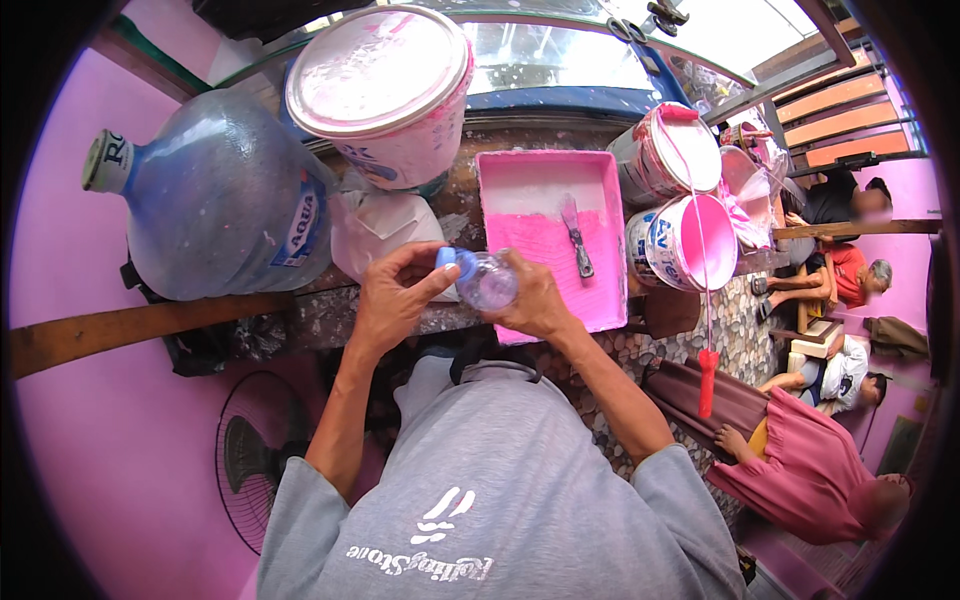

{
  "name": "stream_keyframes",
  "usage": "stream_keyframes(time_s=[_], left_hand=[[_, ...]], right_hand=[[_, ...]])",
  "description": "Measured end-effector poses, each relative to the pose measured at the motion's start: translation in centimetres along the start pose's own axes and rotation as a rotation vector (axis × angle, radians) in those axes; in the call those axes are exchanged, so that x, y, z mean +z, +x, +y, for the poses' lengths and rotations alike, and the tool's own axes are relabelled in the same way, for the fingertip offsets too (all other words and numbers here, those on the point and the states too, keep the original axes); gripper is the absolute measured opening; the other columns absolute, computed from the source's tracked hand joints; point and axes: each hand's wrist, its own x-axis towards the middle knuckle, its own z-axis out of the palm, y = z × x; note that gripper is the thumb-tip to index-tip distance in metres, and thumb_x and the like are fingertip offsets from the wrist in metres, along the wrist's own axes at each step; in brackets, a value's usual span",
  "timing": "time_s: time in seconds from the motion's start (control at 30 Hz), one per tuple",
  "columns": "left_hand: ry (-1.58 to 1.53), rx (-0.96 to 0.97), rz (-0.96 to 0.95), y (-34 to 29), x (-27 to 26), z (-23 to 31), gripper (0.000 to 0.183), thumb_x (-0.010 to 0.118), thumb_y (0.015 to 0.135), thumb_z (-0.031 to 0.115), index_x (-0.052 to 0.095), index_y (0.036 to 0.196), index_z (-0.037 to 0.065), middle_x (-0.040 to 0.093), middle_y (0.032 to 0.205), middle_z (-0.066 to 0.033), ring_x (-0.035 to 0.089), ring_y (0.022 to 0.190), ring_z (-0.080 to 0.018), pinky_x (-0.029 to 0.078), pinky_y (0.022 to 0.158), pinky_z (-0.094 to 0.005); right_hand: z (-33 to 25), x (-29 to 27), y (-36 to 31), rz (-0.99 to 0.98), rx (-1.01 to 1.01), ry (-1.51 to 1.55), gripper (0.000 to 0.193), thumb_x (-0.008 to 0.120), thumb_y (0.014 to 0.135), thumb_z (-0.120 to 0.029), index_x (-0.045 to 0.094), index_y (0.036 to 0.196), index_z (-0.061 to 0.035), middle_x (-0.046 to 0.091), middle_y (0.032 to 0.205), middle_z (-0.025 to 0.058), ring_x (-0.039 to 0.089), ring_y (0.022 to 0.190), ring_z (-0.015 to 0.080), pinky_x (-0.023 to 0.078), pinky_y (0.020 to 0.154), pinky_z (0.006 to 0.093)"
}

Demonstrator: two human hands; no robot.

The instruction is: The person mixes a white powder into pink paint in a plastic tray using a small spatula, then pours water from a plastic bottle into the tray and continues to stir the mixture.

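Note:
In front of my chest I hold a small clear plastic bottle (488, 283), tilted on its side, its blue cap (448, 260) pointing left. The thumb and fingers of my left hand (397, 297) are pinched on the cap, which sits at the bottle's neck. My right hand (541, 300) is wrapped round the body of the bottle, over the near left part of a pink paint tray (484, 180). Wet pink paint covers much of the tray, and a paint-smeared putty knife (578, 245) lies in it.
A large blue water jug (225, 200) lies on the left beside a lidded white bucket (385, 90). Right of the tray are paint buckets (640, 245) and a roller with a red handle (707, 385). A fan (255, 450) stands lower left; several people sit or stand at right.

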Motion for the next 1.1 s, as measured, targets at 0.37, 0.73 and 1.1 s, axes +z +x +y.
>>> stream_keyframes(time_s=[0.37,0.73,1.1], left_hand=[[0.852,-0.232,0.436,-7.0,-4.4,2.6,0.03,0.073,0.083,0.029,0.066,0.083,0.0,0.06,0.063,-0.0015,0.052,0.059,-0.0059,0.042,0.054,-0.0238],[0.432,-0.109,0.43,-10.5,-7.6,-0.2,0.03,0.066,0.087,0.009,0.063,0.115,-0.002,0.066,0.1,-0.0057,0.06,0.092,-0.0101,0.048,0.083,-0.0238],[0.769,0.145,0.18,-11.7,-8.6,1.7,0.033,0.071,0.08,0.008,0.064,0.111,-0.001,0.067,0.097,-0.0101,0.065,0.087,-0.0146,0.051,0.074,-0.0257]], right_hand=[[-3.7,8.4,0.1,-0.076,-0.313,-0.099,0.059,0.081,0.056,-0.016,0.049,0.103,-0.0016,0.061,0.093,0.0197,0.062,0.089,0.0378,0.05,0.077,0.0439],[-5.3,11.6,0.0,-0.167,-0.231,-0.079,0.065,0.081,0.058,-0.021,0.05,0.112,-0.0023,0.063,0.098,0.0189,0.062,0.094,0.0353,0.049,0.081,0.0419],[-4.5,12.3,0.4,-0.339,-0.305,0.098,0.063,0.08,0.057,-0.02,0.051,0.11,-0.001,0.063,0.099,0.0211,0.062,0.092,0.0393,0.049,0.08,0.0445]])
